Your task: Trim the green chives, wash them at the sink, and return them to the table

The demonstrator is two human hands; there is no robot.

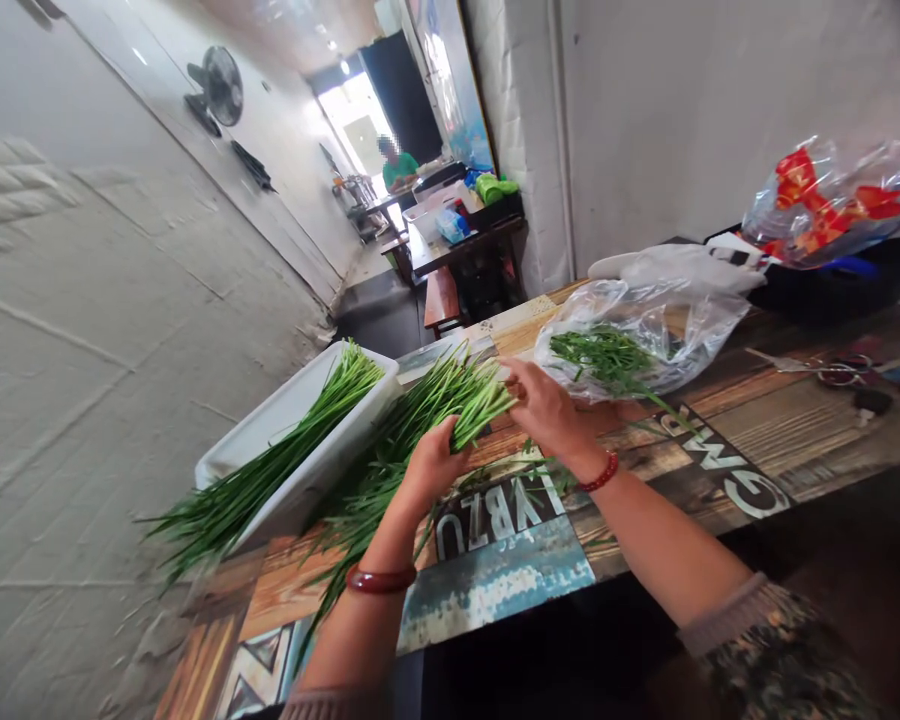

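Note:
My left hand (436, 462) is closed around a bunch of garlic chives (480, 408), its pale cut ends pointing right. At those ends, the curled fingers of my right hand (547, 408) pinch the stalk tips; exactly how many stalks they grip is hidden. Long green leaves trail from the bunch toward the table's near edge, beside a loose pile of chives (375, 480). More chives (300, 440) lie lengthwise in a white plastic tub (221, 450) on the left, their leaf ends hanging over its rim. Right of my hands, a clear plastic bag (690, 340) bears green trimmings (604, 352).
The patterned wooden table (495, 600) carries scissors (832, 368) at the right. Behind them stands a black container (870, 280) with a red-patterned plastic bag (817, 205). A wall runs along the left. Farther back are another table (465, 242) and a person in green (399, 168).

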